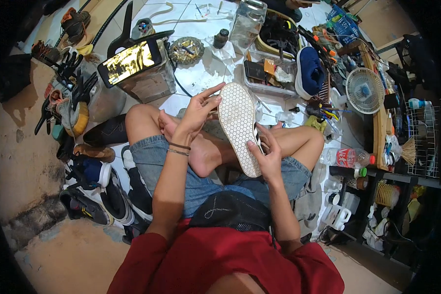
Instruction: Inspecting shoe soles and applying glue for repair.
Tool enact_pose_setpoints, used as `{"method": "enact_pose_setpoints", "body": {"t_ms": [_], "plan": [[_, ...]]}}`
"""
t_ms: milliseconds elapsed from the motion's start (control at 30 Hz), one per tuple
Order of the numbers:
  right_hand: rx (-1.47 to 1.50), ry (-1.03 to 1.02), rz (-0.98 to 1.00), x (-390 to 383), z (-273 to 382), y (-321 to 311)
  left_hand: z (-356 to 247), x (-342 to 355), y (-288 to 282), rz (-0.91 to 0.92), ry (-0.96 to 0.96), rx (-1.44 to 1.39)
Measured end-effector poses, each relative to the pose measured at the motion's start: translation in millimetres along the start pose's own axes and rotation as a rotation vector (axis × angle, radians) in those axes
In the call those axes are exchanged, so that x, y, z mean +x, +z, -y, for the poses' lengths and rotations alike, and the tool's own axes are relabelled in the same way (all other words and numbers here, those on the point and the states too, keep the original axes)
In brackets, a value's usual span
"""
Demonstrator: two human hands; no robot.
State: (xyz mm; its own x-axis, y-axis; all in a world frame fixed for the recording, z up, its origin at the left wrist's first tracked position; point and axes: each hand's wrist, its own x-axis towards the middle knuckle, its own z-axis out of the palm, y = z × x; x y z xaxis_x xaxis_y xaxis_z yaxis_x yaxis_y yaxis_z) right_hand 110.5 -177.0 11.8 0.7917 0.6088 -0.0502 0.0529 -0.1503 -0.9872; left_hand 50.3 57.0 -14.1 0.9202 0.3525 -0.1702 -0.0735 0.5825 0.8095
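A sneaker (237, 122) is held up over my crossed legs, its pale sole with a hexagon pattern facing me. Toward the toe end, my left hand (201, 110) grips its edge with the fingers along the side. My right hand (268, 154) clasps the heel half, thumb pressed on the sole and fingers round the upper. Dark stripes show on the side of the upper near my right fingers; the rest of the upper is hidden behind the sole.
A phone (130, 63) leans on a box at the left. Ahead lie a bowl of small items (186, 50), a dark bottle (221, 38), a plastic tub (270, 73) and a blue shoe (309, 72). Several shoes (85, 206) crowd the left; a plastic bottle (350, 158) lies right.
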Motion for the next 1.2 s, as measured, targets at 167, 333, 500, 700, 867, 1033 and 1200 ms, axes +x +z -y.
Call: {"method": "enact_pose_setpoints", "body": {"t_ms": [167,333,500,700,867,1033,1200], "plan": [[0.177,0.108,-0.002,4.1,-17.0,-6.1,26.6,5.9,5.8,0.093,0.025,-0.14],[0.119,0.102,-0.059,1.4,-11.6,0.0,56.7,7.4,41.0,-0.042,-0.071,-0.567],[0.052,0.069,-0.09,0.4,-20.7,0.6,58.7,10.1,46.6,-0.069,-0.068,-0.497],[0.071,0.051,-0.128,-0.5,-30.2,1.4,65.6,11.5,52.9,-0.143,-0.045,-0.467],[0.122,0.076,-0.121,-3.3,-32.2,-6.0,63.8,5.8,55.0,-0.118,0.052,-0.432],[0.215,0.154,-0.103,-0.7,-28.3,-9.2,45.7,7.2,28.6,-0.1,-0.006,-0.085],[0.193,0.145,-0.087,-0.6,-26.7,-7.6,30.0,15.4,0.1,-0.053,-0.076,0.112]]}}
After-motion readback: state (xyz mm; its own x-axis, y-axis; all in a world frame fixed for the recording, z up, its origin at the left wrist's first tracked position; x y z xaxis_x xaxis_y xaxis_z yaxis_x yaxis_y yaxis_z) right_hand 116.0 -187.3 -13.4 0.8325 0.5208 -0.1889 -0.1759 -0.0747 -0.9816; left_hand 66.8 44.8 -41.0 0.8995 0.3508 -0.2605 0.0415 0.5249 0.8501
